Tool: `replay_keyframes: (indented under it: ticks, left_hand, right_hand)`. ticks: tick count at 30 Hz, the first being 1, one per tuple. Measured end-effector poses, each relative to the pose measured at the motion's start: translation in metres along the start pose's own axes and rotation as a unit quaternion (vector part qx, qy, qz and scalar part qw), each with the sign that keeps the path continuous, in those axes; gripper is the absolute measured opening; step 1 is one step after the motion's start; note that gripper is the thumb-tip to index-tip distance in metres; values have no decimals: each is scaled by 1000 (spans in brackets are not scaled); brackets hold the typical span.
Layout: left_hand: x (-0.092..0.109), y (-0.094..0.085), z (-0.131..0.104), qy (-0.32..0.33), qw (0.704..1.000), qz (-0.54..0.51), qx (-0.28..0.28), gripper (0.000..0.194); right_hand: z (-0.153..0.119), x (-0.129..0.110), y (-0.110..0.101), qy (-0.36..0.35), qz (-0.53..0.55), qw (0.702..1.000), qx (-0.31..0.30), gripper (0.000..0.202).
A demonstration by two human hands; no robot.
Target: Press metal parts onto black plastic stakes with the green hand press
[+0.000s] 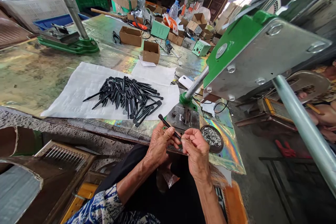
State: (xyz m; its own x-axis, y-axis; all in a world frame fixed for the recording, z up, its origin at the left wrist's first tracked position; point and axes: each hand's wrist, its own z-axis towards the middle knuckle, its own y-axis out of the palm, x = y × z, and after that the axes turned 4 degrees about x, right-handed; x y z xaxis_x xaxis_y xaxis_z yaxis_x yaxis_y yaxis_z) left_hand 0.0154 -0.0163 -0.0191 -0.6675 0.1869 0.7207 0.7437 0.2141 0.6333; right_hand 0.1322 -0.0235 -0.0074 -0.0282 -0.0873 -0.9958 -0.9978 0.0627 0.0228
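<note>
My left hand (160,140) is closed around a slim black rod with a knobbed end (168,124), which slants down to the right. My right hand (194,147) is pinched at the rod's lower end; whatever lies between its fingertips is too small or hidden to make out. Just beyond both hands is the metal base of a green press (187,116). Beside my right hand, a round dark dish (219,149) holds many small silvery metal pins (211,136). To the left, a heap of similar black rods (126,94) lies on a white sheet (70,94).
The press's column (196,83) and its plated green head (246,52) rise at the right. A second green stand (86,45) is at the back left. Small cardboard boxes (151,51), green metal boxes (159,29) and tools crowd the far side. Someone sits at the far right.
</note>
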Motion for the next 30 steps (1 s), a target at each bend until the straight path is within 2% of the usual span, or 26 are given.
replay_keyframes:
  ticks: [5, 13, 22, 26, 30]
  left_hand:
    - [4, -3, 3, 4, 999, 34, -16, 32]
    - [12, 0, 23, 23, 990, 113, -79, 29]
    - [10, 17, 57, 118, 956, 264, -47, 14]
    - [9, 20, 78, 135, 935, 325, -53, 11]
    - [7, 20, 93, 144, 909, 386, -66, 11]
  right_hand:
    - [5, 9, -1, 28, 54, 998, 5, 27]
    - [20, 9, -3, 24, 31, 997, 60, 25]
    - [43, 0, -1, 29, 58, 994, 87, 26]
    - [38, -10, -13, 26, 90, 989, 117, 33]
    - [16, -43, -40, 23, 141, 982, 127, 36]
